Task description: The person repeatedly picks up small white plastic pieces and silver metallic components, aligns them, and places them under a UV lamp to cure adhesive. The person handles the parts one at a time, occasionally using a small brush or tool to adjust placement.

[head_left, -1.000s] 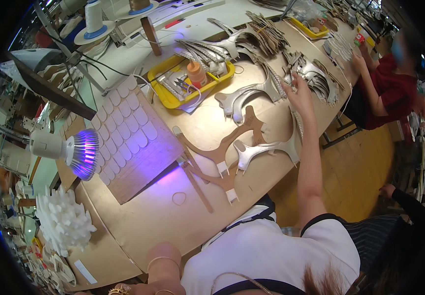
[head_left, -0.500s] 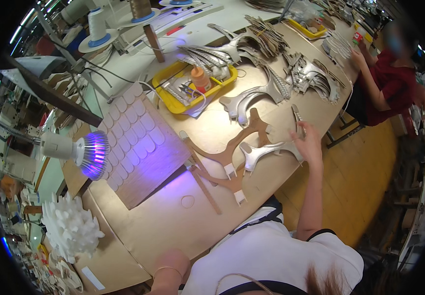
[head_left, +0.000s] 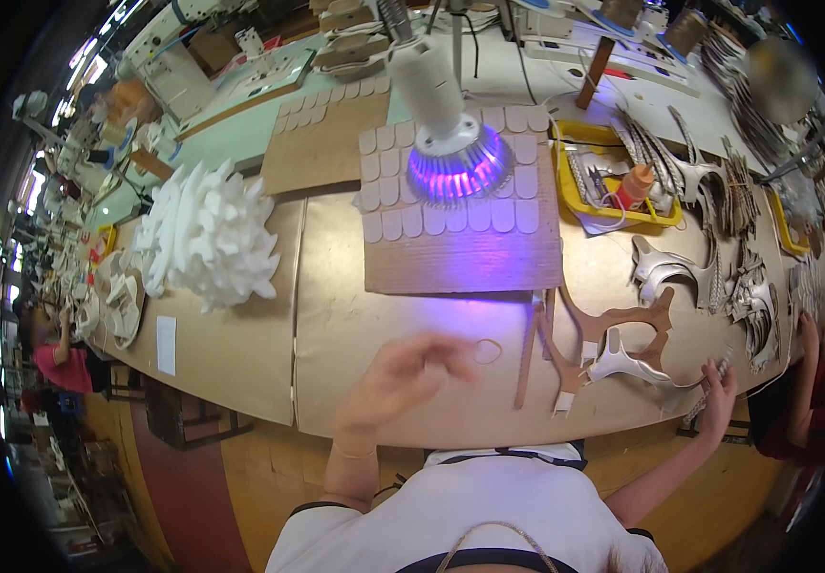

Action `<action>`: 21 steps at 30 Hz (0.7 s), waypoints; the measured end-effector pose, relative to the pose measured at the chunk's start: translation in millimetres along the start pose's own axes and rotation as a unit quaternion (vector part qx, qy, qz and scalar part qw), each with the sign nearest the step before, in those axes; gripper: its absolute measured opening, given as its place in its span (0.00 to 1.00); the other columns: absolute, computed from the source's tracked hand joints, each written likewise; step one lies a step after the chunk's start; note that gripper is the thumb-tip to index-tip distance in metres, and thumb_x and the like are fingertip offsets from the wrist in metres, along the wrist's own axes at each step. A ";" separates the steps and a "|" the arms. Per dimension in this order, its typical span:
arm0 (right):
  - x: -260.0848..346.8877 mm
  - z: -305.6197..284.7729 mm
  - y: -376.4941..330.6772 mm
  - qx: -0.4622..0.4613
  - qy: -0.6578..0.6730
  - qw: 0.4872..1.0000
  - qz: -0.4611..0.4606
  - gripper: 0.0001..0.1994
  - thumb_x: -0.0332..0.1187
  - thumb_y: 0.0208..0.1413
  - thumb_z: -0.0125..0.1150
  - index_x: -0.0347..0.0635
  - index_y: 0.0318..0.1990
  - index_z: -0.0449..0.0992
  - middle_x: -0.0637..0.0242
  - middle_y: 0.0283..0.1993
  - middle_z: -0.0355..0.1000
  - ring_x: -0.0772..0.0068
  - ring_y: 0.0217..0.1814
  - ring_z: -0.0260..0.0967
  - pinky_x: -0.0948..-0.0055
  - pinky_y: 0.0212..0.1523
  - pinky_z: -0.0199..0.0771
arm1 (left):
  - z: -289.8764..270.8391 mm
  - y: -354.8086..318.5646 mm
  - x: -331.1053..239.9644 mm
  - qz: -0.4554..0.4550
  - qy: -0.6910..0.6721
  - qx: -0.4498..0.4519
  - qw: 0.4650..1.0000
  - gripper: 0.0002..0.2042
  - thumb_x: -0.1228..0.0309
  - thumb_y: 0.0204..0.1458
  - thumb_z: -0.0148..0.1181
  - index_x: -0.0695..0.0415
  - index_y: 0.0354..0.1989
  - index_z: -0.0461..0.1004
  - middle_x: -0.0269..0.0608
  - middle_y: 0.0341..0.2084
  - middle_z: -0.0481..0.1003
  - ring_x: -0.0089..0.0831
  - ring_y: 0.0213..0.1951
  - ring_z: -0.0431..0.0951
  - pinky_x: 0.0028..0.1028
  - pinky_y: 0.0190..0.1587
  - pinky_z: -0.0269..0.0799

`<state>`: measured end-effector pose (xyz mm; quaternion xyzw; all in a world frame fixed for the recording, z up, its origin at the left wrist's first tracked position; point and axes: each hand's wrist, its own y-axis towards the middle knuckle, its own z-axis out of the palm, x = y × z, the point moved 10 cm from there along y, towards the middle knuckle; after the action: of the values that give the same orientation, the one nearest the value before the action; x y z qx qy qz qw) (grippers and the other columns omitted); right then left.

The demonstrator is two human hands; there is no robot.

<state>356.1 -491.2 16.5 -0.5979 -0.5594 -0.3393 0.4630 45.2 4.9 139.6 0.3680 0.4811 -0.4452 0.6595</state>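
The left hand (head_left: 403, 382) is raised above the counter (head_left: 336, 286), blurred, with its fingers loosely extended to the right and nothing visible between them. The right hand (head_left: 718, 393) is at the near edge of the counter, its fingers bent beside a slim silvery strip (head_left: 694, 407); whether they grip it cannot be told. Just left of the right hand lies the silver strap piece (head_left: 627, 363). Its long axis runs left to right, dipping slightly, with the forked end directed toward the left hand and the narrow end toward the right. Brown strap pieces (head_left: 659, 325) lie beyond and left of it, presumably spread out to keep each outline accessible. A thin ring (head_left: 500, 355) lies just beyond the left fingertips. Further out, between the hands, a board (head_left: 460, 275) carries pale rounded tabs (head_left: 374, 225) in rows, probably laid side by side so that each face stays exposed; the lamp (head_left: 460, 172) hangs over them, apparently to direct its output downward. Beyond the right hand, the yellow tray (head_left: 613, 217) contains an orange bottle (head_left: 634, 186), presumably grouping small items within reach.
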 end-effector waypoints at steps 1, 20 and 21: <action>14.8 -2.5 -17.2 -0.001 0.065 0.998 -0.016 0.16 0.32 0.58 0.63 0.35 0.50 0.70 0.69 0.34 0.70 0.78 0.33 0.67 0.77 0.36 0.70 | -12.7 17.1 22.8 -0.036 0.117 -0.043 0.992 0.15 0.73 0.56 0.58 0.66 0.51 0.73 0.45 0.37 0.79 0.33 0.41 0.80 0.31 0.44 0.73; 264.2 29.9 -157.7 0.539 0.241 0.708 -0.386 0.12 0.35 0.59 0.63 0.39 0.46 0.75 0.58 0.35 0.80 0.64 0.32 0.81 0.67 0.42 0.81 | 28.2 105.7 78.4 0.101 0.383 -0.075 0.915 0.12 0.73 0.56 0.60 0.62 0.47 0.75 0.48 0.38 0.80 0.39 0.42 0.81 0.33 0.46 0.74; 261.1 58.9 -153.7 0.659 0.267 0.580 -0.398 0.11 0.35 0.60 0.61 0.40 0.46 0.75 0.56 0.36 0.80 0.62 0.33 0.81 0.63 0.43 0.80 | 24.1 107.3 77.3 0.104 0.377 -0.085 0.916 0.11 0.73 0.56 0.60 0.62 0.46 0.76 0.48 0.38 0.80 0.39 0.42 0.81 0.33 0.45 0.74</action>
<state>235.9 -352.0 264.4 0.2711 -0.6626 -0.1723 0.6766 164.5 0.6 77.7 0.4990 0.6894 -0.1595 0.5002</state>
